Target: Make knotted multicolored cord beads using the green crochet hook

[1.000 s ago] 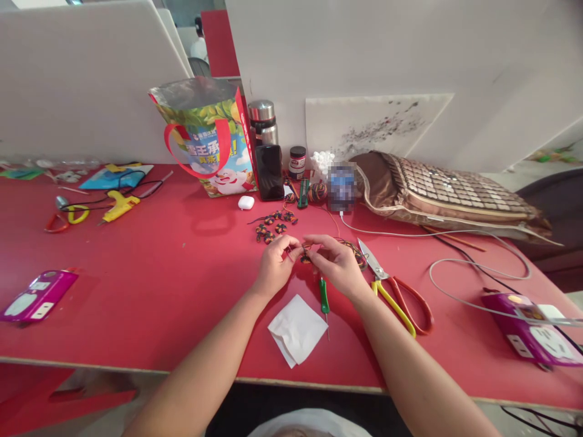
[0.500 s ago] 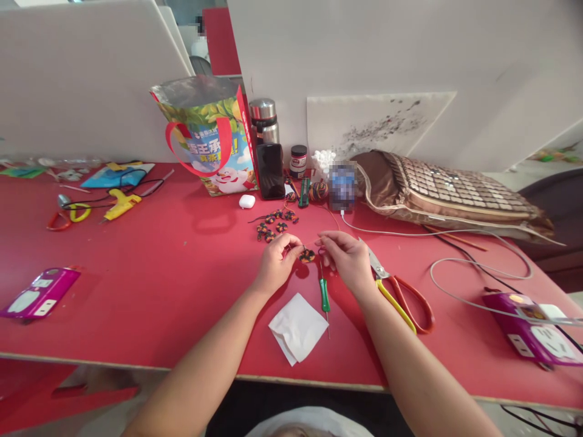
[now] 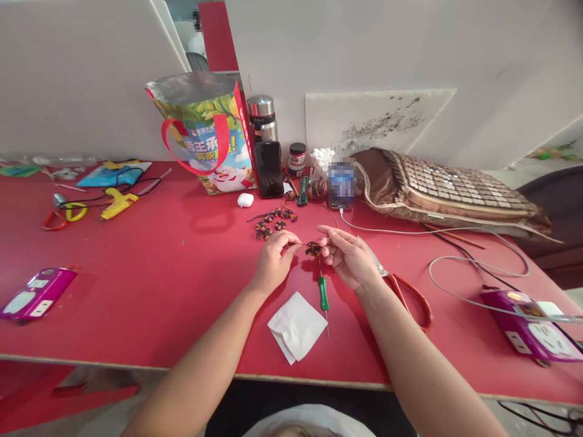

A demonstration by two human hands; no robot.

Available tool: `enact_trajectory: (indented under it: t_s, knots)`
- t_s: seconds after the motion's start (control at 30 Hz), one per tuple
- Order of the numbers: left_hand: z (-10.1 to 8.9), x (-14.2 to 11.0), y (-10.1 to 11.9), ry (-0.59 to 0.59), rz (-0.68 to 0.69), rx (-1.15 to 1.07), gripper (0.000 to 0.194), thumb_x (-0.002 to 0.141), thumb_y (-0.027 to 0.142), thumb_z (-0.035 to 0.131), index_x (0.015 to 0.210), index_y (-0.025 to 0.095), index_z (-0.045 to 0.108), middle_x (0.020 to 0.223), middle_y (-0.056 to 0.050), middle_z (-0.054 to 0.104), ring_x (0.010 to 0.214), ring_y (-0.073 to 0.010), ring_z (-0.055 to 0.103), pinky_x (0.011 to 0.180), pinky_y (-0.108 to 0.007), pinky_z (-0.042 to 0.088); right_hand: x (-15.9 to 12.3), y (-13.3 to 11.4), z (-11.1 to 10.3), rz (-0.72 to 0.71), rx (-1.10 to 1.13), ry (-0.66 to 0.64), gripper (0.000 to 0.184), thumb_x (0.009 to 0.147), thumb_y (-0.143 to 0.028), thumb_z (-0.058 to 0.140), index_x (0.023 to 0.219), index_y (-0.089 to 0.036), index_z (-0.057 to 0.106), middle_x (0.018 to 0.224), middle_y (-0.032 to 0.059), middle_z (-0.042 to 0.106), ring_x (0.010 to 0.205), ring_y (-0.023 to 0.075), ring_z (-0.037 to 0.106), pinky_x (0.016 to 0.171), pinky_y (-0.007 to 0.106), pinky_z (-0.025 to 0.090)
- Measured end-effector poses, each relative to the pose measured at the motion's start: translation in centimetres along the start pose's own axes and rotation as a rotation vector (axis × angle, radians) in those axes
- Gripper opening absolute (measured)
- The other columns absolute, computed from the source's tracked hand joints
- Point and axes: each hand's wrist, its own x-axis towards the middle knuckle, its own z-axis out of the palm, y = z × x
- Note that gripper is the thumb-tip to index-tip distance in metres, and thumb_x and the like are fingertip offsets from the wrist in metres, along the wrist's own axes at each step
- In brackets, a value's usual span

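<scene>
Has bare hands, left and right, with slim, rounded fingers. Runs on from there into bare forearms, smooth and plain, narrow at the wrists and swelling steadily to broad, rounded shapes near the lower edge of the view. Seems to wear a pale top, whitish to light grey, seen only as a shallow dome at bottom centre with a softly curved upper outline. Shows a darker patch low in the middle of that dome, too blurred to make out. Borders on black at both sides, either clothing or shadow; impossible to tell which.
</scene>
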Motion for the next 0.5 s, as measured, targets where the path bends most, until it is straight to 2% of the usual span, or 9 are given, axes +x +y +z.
enact_trajectory:
  t_s: [0.3, 0.43, 0.5]
  knots:
    - [-0.17, 0.11, -0.27, 0.010, -0.056, 0.023, 0.014, 0.092, 0.018, 0.060, 0.078, 0.021, 0.059, 0.082, -0.003, 0.065, 0.080, -0.0180, 0.060, 0.078, -0.031, 0.047, 0.26, 0.31, -0.47, -0.041, -0.007, -0.007, 0.031, 0.080, -0.039, 0.082, 0.103, -0.019, 0.076, 0.073, -0.0017, 0.061, 0.067, 0.0115, 0.065, 0.065, 0.025, 0.058]
    - [-0.11, 0.05, -0.43, 0.053, -0.130, -0.001, 0.014, 0.089, 0.018, 0.062, 0.075, 0.021, 0.060, 0.079, -0.002, 0.065, 0.077, -0.0177, 0.060, 0.077, -0.031, 0.047, 0.19, 0.37, -0.15, -0.084, 0.013, -0.001, 0.030, 0.082, -0.039, 0.080, 0.102, -0.018, 0.077, 0.069, -0.0029, 0.056, 0.064, 0.0116, 0.059, 0.066, 0.027, 0.055]
    - [-0.05, 0.00, -0.38, 0.065, -0.228, -0.102, 0.012, 0.088, 0.021, 0.064, 0.076, 0.021, 0.061, 0.072, -0.001, 0.064, 0.070, -0.0165, 0.060, 0.072, -0.030, 0.048, 0.09, 0.31, 0.10, -0.104, 0.007, 0.002, 0.029, 0.081, -0.039, 0.079, 0.101, -0.018, 0.077, 0.066, -0.0039, 0.052, 0.062, 0.0114, 0.055, 0.064, 0.028, 0.052]
